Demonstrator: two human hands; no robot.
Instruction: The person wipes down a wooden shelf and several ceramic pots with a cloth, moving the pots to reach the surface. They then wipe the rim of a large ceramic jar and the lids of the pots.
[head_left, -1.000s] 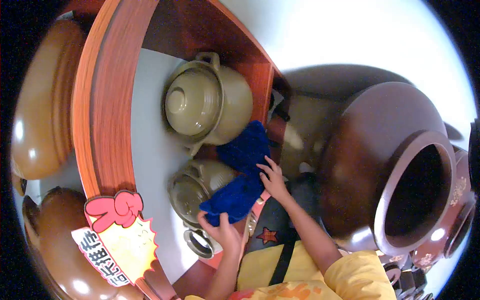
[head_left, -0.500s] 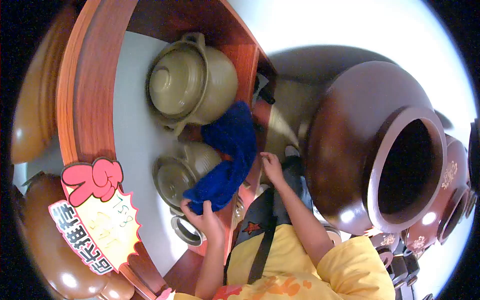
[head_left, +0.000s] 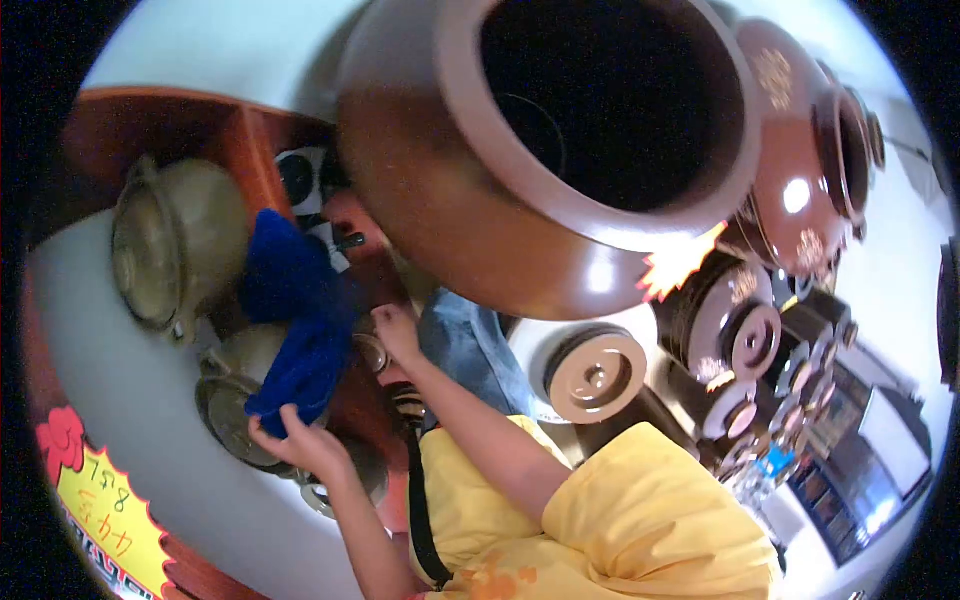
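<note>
My left hand [head_left: 303,446] pinches the lower end of a blue towel [head_left: 310,365] between thumb and fingers. The towel hangs across the front of a small lidded clay pot [head_left: 230,410], partly covering it, and its other end reaches a larger olive-brown lidded pot [head_left: 205,220]. My right hand [head_left: 398,337] is beside the red shelf edge, fingers curled in, with nothing visible in them; its fingertips are blurred. Below my left wrist, another small pot [head_left: 360,475] is partly hidden by the arm.
A big brown jar [head_left: 430,180] with a wide mouth stands close on the right. More brown jars [head_left: 790,130] and a round lid [head_left: 597,378] lie beyond it. A yellow price sign [head_left: 110,510] is fixed at the shelf's front edge [head_left: 190,570].
The view has swung to the right, so shelf and pots sit further left and more jars show. My left hand keeps hold of the towel; my right hand stays near the shelf edge.
</note>
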